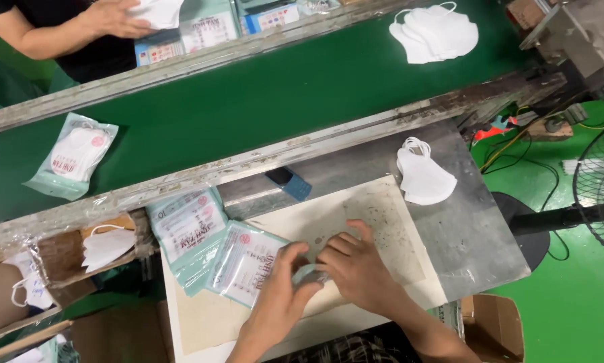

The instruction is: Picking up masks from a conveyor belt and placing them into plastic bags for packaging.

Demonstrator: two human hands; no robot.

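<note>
We're at the bagging step, by the look of it: both hands work at the mouth of a clear pouch [248,263] on the board [383,202], just right of the pouch stack [187,228]. Left hand [282,296] pinches the pouch's right edge, thumb and fingers closed on it. Right hand [357,265] lies flat, fingers spread and pressed on the board, touching the left. Can't tell if it holds anything, fingertips overlap. Next move prob. needs a mask: nearest pile [423,176] sits well apart on the metal table [477,235], so a reach w/ the right hand. Both forearms come in from bottom edge, wrists low.
</note>
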